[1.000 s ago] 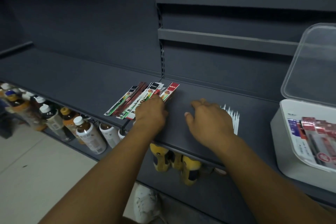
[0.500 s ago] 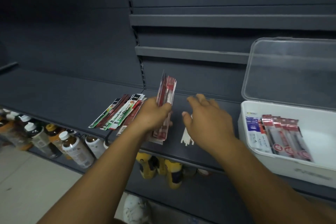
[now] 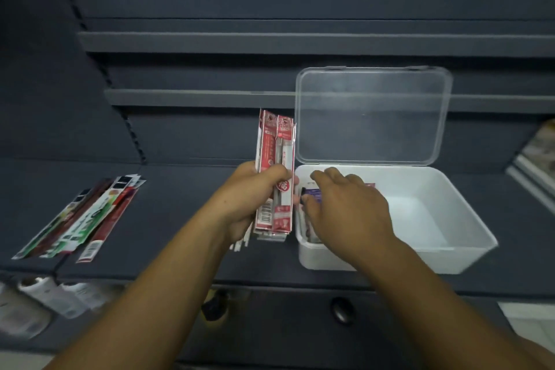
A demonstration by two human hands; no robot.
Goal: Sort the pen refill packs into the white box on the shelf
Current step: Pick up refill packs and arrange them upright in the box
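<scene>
My left hand (image 3: 255, 195) is shut on a stack of red and white refill packs (image 3: 274, 171), held upright just left of the white box (image 3: 435, 237). That box stands on the dark shelf with its clear lid (image 3: 372, 114) raised against the back panel. My right hand (image 3: 345, 210) reaches into the box's left end, fingers spread over the packs lying there (image 3: 313, 196), which it mostly hides. Whether it grips any of them I cannot tell. A fan of mixed packs (image 3: 87, 219) lies on the shelf to the left.
Two narrow grey rails (image 3: 195, 97) run along the back panel above the shelf. Bottles (image 3: 45, 297) hang blurred on the level below at the left. Something printed (image 3: 540, 153) leans at the far right edge. The box's right half shows bare white floor.
The view has swung right, bringing the box to the centre. My left hand carried the red packs up beside the box, and my right hand moved from the shelf into the box.
</scene>
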